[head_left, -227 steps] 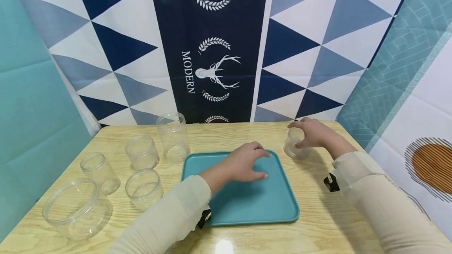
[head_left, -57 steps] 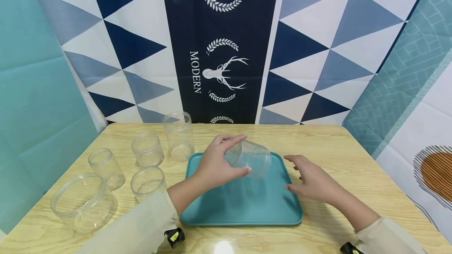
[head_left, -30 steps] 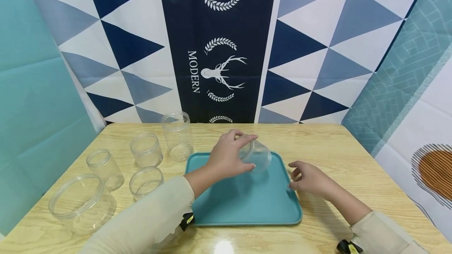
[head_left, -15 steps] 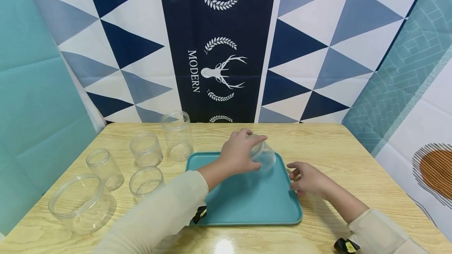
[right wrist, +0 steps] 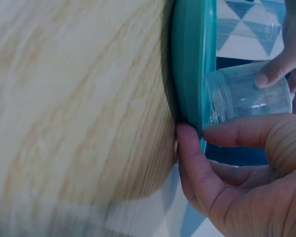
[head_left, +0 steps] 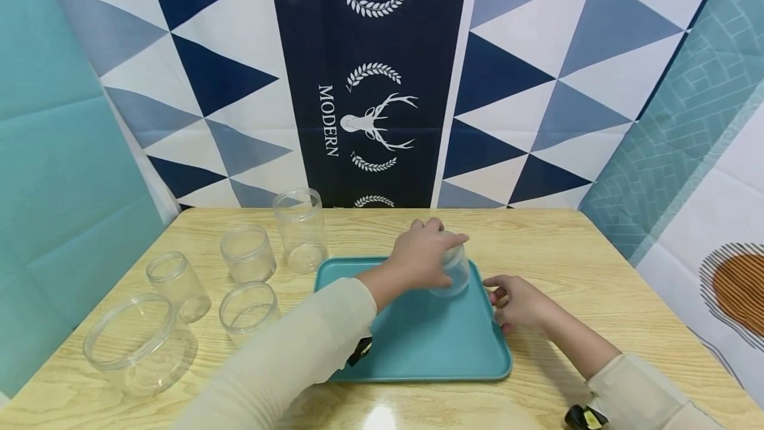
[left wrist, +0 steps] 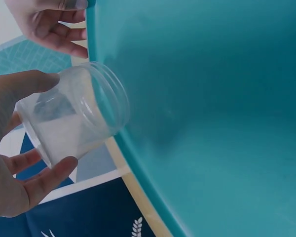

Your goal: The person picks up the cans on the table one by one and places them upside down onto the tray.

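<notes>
My left hand (head_left: 420, 259) grips a clear plastic jar (left wrist: 59, 121) round its sides, over the far right corner of the teal tray (head_left: 430, 347). The jar is upside down, its threaded mouth facing the tray; in the right wrist view the mouth is right at the tray's rim. At the tray's right edge, my right hand (head_left: 525, 305) pinches the rim, thumb on top and forefinger below, as the right wrist view shows. In the head view my left fingers hide much of the jar's upper part.
Left of the tray, several clear jars stand on the wooden table (head_left: 537, 237): a tall jar (head_left: 300, 234), a wide jar (head_left: 140, 350), a narrow jar (head_left: 181, 290) and low jars (head_left: 247, 257). A patterned cloth (head_left: 364, 85) hangs behind the table.
The right-hand jar was picked up from the table, turned over, and lowered by my left hand towards the tray's far right corner. My right hand left it and took the tray's edge.
</notes>
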Motion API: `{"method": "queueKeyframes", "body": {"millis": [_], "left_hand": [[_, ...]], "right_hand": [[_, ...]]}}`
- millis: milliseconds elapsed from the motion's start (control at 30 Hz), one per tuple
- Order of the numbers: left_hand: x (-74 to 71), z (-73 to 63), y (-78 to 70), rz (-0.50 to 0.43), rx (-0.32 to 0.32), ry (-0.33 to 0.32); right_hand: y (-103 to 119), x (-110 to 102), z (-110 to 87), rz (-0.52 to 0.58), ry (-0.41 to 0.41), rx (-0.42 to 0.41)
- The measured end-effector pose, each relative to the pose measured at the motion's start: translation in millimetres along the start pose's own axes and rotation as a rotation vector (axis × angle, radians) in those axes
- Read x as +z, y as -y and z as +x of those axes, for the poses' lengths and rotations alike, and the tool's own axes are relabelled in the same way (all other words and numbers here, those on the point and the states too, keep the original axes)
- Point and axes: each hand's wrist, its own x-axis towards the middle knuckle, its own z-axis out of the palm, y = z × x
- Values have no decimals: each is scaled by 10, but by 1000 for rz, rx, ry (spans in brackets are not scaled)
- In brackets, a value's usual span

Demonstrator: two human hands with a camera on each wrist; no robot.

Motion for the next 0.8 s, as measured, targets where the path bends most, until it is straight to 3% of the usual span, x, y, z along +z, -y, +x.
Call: {"method": "queueKeyframes", "body": {"millis": [433,800], "left_hand": [[-6,180,-149,74,3,63],[60,231,-153,78,24,76]], "right_hand": [[-10,14,-7,-7,-17,22],[-19,17,7,-15,-9,16]]}}
